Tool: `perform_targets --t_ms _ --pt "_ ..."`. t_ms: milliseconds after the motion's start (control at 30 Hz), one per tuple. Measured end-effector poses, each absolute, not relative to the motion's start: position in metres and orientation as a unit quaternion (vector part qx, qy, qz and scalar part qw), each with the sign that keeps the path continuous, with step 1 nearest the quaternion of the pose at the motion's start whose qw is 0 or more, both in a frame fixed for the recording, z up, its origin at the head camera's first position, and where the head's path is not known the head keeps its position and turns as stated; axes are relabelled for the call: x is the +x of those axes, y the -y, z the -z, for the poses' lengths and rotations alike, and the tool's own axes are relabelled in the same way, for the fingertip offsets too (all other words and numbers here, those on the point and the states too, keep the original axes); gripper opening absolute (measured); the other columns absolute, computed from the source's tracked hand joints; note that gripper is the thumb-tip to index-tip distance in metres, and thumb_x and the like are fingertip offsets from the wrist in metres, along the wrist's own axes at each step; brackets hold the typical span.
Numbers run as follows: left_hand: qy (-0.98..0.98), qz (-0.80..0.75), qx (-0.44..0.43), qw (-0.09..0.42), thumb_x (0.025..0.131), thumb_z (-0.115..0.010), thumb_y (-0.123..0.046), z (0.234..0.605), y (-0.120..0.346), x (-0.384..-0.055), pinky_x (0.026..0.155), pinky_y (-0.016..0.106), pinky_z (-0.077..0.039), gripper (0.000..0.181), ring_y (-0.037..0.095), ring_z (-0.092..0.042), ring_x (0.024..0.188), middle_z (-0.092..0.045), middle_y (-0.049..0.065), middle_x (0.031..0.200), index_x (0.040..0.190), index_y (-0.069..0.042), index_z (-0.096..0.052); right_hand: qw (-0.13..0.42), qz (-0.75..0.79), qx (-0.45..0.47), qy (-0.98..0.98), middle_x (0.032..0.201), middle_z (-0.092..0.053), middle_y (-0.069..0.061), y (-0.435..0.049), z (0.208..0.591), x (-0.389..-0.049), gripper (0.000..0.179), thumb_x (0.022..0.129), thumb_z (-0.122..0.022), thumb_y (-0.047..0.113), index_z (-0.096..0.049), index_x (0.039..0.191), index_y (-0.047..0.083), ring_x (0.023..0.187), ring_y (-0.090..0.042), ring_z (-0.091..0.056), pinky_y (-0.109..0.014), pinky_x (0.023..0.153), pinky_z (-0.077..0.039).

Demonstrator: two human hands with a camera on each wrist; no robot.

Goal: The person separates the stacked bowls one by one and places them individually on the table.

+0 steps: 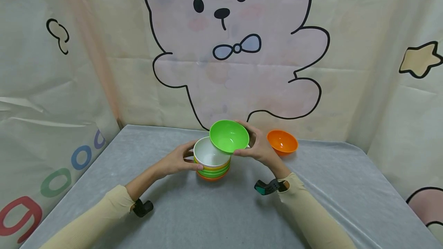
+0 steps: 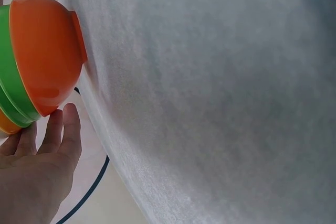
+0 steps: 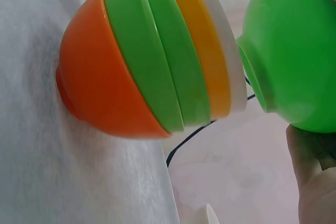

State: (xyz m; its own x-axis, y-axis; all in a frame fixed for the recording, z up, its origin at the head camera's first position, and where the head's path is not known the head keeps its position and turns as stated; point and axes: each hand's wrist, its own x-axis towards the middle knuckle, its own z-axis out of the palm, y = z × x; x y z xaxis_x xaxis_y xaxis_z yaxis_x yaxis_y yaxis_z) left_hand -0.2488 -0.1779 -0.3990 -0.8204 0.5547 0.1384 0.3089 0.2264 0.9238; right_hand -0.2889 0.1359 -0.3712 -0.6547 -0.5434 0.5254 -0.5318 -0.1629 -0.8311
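A stack of nested bowls (image 1: 212, 160) stands on the cloth-covered table, white on top, then yellow, two green, and orange at the bottom. My left hand (image 1: 183, 158) grips the stack's left side, thumb at the front and fingers toward the back. In the left wrist view, its fingertips (image 2: 71, 116) lie against the bowls' sides. With my right hand (image 1: 257, 145) I hold a separate green bowl (image 1: 229, 136) by its right side, its opening tilted toward me. The right wrist view shows this green bowl (image 3: 294, 51) just above the white rim, its foot close to it.
An orange bowl (image 1: 282, 142) sits on the table behind my right wrist, partly hidden by it. Grey cloth covers the table (image 1: 194, 218). Behind it hangs a printed curtain (image 1: 221, 87) with a bear drawing, and similar sheets line both sides.
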Motion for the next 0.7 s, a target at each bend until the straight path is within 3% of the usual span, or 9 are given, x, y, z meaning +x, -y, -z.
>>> perform_targets --t_ms 267,700 --pt "-0.778 -0.555 0.274 0.108 0.088 -0.083 -0.018 0.399 0.178 -0.249 0.104 0.047 -0.047 0.082 0.035 -0.046 0.135 -0.048 0.006 0.147 0.156 -0.014 -0.038 -0.008 0.645 -0.397 -0.653 0.147 -0.046 -0.023 -0.152 0.372 -0.288 0.093 0.076 -0.093 0.017 -0.041 0.150 -0.006 0.127 -0.036 -0.049 -0.036 0.103 -0.048" --pt "-0.780 -0.552 0.275 0.105 0.087 -0.084 -0.018 0.399 0.177 -0.250 0.105 0.047 -0.046 0.079 0.032 -0.047 0.135 -0.049 0.003 0.147 0.155 -0.017 -0.042 -0.026 0.632 -0.367 -0.682 0.147 -0.044 -0.023 -0.180 0.373 -0.285 0.095 0.076 -0.093 0.016 -0.039 0.151 -0.007 0.128 -0.029 -0.048 -0.031 0.101 -0.049"
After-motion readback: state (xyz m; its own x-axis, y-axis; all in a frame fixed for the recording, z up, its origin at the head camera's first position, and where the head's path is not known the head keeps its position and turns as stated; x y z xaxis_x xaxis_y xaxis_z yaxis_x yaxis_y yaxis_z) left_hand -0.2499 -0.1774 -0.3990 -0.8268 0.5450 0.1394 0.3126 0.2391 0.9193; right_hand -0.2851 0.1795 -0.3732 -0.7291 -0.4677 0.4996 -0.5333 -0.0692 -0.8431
